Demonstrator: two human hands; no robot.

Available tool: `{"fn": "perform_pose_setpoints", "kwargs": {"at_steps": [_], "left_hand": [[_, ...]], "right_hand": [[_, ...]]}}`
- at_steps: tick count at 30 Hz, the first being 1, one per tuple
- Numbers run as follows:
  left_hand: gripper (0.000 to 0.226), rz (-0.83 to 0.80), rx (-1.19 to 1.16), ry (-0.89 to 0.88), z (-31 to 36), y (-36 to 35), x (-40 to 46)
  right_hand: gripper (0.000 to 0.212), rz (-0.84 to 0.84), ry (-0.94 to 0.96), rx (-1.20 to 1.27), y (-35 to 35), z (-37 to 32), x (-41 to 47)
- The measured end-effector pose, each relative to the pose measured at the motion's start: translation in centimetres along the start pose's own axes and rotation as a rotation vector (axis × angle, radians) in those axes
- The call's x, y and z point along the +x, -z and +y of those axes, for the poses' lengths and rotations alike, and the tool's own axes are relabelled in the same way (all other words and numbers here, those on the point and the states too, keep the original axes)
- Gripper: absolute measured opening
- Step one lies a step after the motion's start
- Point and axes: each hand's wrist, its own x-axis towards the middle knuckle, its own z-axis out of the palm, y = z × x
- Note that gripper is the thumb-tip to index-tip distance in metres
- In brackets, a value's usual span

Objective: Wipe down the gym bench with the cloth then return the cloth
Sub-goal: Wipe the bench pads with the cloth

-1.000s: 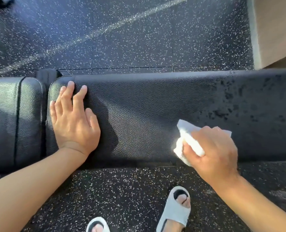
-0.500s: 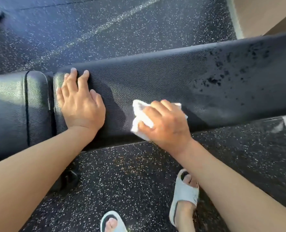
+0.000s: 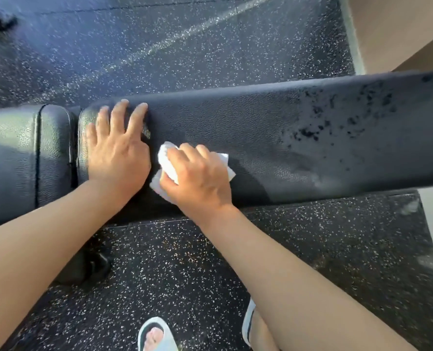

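The right hand (image 3: 200, 178) is gripping the white cloth (image 3: 168, 164) and pressing it onto the black padded surface (image 3: 273, 138), just beside the left hand (image 3: 116, 153), which is lying flat with fingers spread. Dark wet spots (image 3: 337, 117) are speckling the pad further right.

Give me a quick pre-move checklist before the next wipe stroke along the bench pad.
1. Cloth in the grip of the right hand: ok.
2. Cloth in contact with the bench pad: ok.
3. Left hand flat on the pad, bracing: ok.
4. Room to stroke further left: not ok, the left hand is right beside the cloth.
5. Pad fully wiped: not ok, dark wet spots remain at the right end.
6. Place to return the cloth: cannot tell.
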Motion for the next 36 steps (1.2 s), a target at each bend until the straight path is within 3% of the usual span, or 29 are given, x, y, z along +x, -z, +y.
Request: {"fn": "perform_pose_setpoints", "kwargs": {"at_steps": [4, 9, 14, 18, 23, 29, 36], "left_hand": [[0.069, -0.021, -0.001, -0.158, 2.2, 1.0, 1.2], [0.060, -0.006, -0.147, -0.227, 9.2, 0.2, 3.5], [0.051, 0.091, -0.185, -0.007, 14.5, -3.1, 2.4], [0.051, 0.092, -0.160, 0.017, 14.4, -3.3, 2.4], [0.053, 0.077, -0.126, 0.046, 15.1, -3.0, 2.5], [0.052, 0.084, -0.121, 0.036, 15.0, -3.3, 2.7], [0.050, 0.112, -0.122, 0.016, 14.7, -3.2, 2.7]], "right_hand": [[0.018, -0.082, 0.121, 0.046, 1.4, 2.2, -0.2], [0.019, -0.117, 0.165, -0.022, 6.8, 11.6, -3.8], [0.018, 0.004, 0.141, -0.054, 9.9, 18.4, -6.2], [0.021, 0.019, 0.002, -0.070, 8.6, 16.3, -4.9], [0.022, -0.042, -0.021, 0.037, 6.5, 13.4, 1.5], [0.026, 0.018, -0.036, 0.048, 5.5, 16.5, 8.9], [0.021, 0.076, -0.121, -0.011, 5.4, 18.0, 9.1]]}}
